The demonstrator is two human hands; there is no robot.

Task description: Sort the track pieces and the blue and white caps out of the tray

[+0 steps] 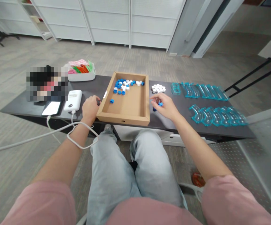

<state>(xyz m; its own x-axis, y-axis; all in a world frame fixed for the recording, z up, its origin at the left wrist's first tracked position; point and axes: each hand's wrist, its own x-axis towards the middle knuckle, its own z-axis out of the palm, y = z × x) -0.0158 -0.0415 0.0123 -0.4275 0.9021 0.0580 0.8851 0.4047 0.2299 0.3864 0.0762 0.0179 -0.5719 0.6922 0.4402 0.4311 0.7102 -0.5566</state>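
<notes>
A shallow cardboard tray [146, 103] stands at the table's front edge with blue and white bottle caps [123, 88] gathered at its back left. A single blue cap [112, 101] lies apart inside it. Beside the tray's left wall rests my left hand [90, 107], fingers curled; whatever they may hold is hidden. My right hand [164, 105] hovers just right of the tray, thumb and forefinger apart, over a few blue caps [160, 104] that it partly covers. Behind that hand sits a cluster of white caps [158, 88] on the table.
Rows of clear teal plastic pieces [217, 116] cover the right of the dark table [183, 123]. At left are a white power bank [73, 100], a phone [51, 108] and a white basket [82, 76] of colourful strips. A white cable [62, 128] crosses my left forearm.
</notes>
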